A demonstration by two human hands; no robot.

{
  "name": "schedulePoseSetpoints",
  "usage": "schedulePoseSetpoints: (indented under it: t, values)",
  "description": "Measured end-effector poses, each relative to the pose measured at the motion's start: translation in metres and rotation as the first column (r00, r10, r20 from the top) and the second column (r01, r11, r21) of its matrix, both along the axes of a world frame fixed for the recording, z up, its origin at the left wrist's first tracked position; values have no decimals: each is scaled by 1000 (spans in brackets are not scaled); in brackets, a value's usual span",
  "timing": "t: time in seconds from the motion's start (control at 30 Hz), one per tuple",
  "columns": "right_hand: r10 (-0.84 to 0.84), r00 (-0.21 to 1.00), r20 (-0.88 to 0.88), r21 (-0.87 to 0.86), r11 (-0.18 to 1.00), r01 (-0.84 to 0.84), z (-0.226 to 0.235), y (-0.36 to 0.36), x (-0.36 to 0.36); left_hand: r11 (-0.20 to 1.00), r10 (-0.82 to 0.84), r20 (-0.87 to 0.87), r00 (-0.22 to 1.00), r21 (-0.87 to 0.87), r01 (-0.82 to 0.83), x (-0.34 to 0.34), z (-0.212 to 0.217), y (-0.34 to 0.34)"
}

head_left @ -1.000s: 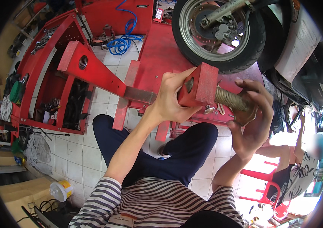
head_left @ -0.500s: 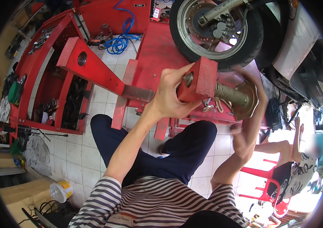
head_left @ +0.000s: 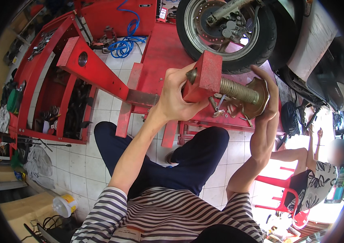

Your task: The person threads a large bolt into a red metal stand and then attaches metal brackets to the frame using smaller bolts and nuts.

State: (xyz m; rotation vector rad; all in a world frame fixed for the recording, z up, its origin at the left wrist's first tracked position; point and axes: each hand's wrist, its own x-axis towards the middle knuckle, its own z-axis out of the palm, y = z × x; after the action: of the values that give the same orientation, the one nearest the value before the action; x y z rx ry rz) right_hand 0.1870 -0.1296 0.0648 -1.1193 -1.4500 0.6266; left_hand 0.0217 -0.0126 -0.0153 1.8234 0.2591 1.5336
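The person is sitting on a white tiled floor (head_left: 79,162) and holding a red press tool (head_left: 111,77) up in front of them. The left hand (head_left: 178,97) is closing around the red block (head_left: 204,77) at the tool's end, fingers curling over its near face, beside a pointed metal tip (head_left: 191,75). The right hand (head_left: 267,97) is cupping a bronze-coloured round plate (head_left: 259,97) that is sitting on the end of a threaded screw (head_left: 238,91) coming out of the block (the palm is wrapping the plate's far rim, so the grip is firm). Behind the tool, a scooter wheel (head_left: 226,34) is resting on a red lift platform (head_left: 164,52). To the left, an open red tool tray (head_left: 38,93) is holding dark tools and small parts, too jumbled to name. A blue coiled hose (head_left: 125,38) is lying near it. 1 other person is sitting on a red plastic chair (head_left: 285,190) at the right.
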Motion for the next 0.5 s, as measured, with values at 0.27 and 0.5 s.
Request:
schedulePoseSetpoints:
  t: [0.27, 0.5]
  values:
    - [-182, 939, 293, 331, 940, 79, -4, 9, 1, 999, 33, 5, 999, 8, -33, 1, 0, 0]
    - [-66, 995, 80, 174, 983, 51, -7, 9, 6, 999, 13, -2, 1000, -41, -13, 0, 0, -1]
